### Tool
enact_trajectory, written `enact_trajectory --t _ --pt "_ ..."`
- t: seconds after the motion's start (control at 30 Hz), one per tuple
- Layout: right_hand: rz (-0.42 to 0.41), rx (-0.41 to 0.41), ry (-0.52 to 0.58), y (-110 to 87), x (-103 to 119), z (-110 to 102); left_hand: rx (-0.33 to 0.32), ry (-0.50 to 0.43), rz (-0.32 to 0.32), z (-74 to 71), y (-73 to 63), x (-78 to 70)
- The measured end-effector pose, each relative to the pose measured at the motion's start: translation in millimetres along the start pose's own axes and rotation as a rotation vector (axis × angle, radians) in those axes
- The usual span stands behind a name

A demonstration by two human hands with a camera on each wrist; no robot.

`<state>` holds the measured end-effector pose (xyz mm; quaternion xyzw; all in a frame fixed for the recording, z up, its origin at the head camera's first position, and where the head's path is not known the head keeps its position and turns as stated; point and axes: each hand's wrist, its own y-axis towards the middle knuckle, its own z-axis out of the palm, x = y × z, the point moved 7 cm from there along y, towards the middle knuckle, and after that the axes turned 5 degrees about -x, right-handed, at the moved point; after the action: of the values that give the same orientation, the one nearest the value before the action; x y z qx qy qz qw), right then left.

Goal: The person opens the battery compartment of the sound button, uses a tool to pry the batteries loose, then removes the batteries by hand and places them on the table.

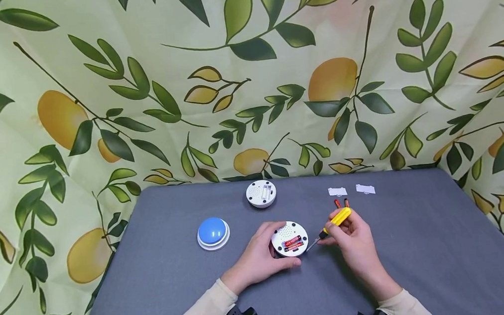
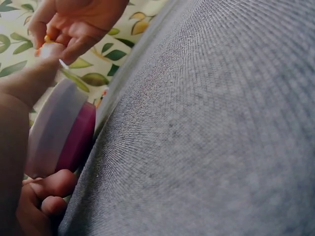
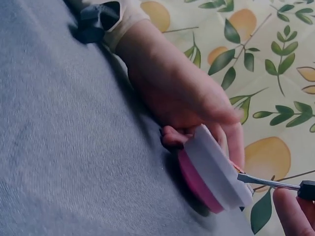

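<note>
My left hand [image 1: 264, 251] grips a round push-button light [image 1: 289, 238] by its rim, thumb on the near side and fingers behind. It lies bottom up, white base on top, with a pink dome [image 3: 197, 182] underneath in the right wrist view. Two red batteries [image 1: 293, 244] sit in its uncovered compartment. My right hand [image 1: 353, 241] holds a screwdriver [image 1: 336, 222] by its yellow handle. The metal shaft [image 3: 268, 182] slants to the edge of the white base; whether its tip touches, I cannot tell.
A blue push button [image 1: 212, 232] stands dome up at the left. Behind, another white base [image 1: 261, 193] lies bottom up, its compartment uncovered. Two white covers [image 1: 337, 191] and two loose batteries [image 1: 346, 202] lie at the back right of the grey table [image 1: 164, 285]. A leaf-patterned cloth [image 1: 213, 131] hangs behind.
</note>
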<state>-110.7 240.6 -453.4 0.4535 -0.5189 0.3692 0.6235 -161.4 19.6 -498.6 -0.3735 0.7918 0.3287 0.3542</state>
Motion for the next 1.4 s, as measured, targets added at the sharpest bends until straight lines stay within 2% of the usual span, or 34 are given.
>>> enact_trajectory --t 0.23,0.4,0.57,0.77,0.97,1.1,1.23,1.4 --pt "0.007 0.004 -0.074 1.5 0 -2 -0.08 0.085 0.078 -8.3 -2.3 -2.4" --pt "0.008 -0.003 -0.053 3.0 1 -3 -0.086 0.162 0.11 -11.6 -3.6 -4.0" --pt "-0.018 -0.023 -0.021 3.3 1 -1 -0.082 0.172 0.144 -10.9 -3.5 -3.9" --pt "-0.118 -0.037 -0.079 -1.2 4 2 -0.002 0.062 0.137 0.1 -1.4 -3.3" --pt "-0.301 0.036 -0.092 -8.4 12 10 -0.009 0.02 0.169 4.0 -0.9 -6.2" --pt "-0.406 0.042 -0.153 -11.6 16 13 -0.009 0.024 0.169 3.7 -2.0 -7.6" --pt "-0.46 0.05 -0.224 -11.0 17 15 -0.008 0.028 0.156 2.5 -2.5 -9.1" --pt "-0.463 0.072 -0.258 -9.0 15 18 -0.039 0.026 0.164 -0.2 -1.7 -12.3"
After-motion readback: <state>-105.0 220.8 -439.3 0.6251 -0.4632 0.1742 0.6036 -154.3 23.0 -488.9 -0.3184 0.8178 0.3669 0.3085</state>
